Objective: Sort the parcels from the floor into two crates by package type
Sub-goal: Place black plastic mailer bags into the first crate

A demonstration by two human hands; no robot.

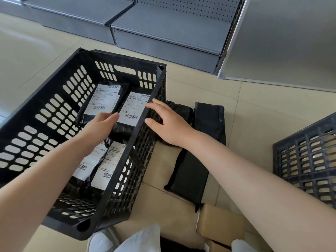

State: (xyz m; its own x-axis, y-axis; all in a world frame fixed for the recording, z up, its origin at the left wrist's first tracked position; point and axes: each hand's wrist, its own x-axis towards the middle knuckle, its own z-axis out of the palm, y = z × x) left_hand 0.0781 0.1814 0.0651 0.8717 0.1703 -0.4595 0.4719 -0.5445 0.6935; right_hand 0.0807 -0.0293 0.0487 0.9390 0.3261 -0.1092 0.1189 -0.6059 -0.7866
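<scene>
While the left hand (101, 124) reaches down inside the black crate (54, 84), its fingers curl over the near end of a black poly-bag parcel (127, 113), label up, and grip it there against the crate's right wall. The right hand (167, 124) is outside, fingers spread and relaxed, fingertips touching the top rim of that same wall, holding nothing. Three more labelled black bags lie in the crate: one (103, 99) just beside the gripped parcel on its left, two (109, 164) nearer the person, overlapping. On the floor to the right of the crate, black bags (209, 120) lie beside and under the right wrist, another (189, 173) lying partly on a flat cardboard box (163, 166). A smaller carton (220, 222) sits nearer the person. At far right, a second dark crate (307, 160). Grey shelving (163, 33) stands beyond.
</scene>
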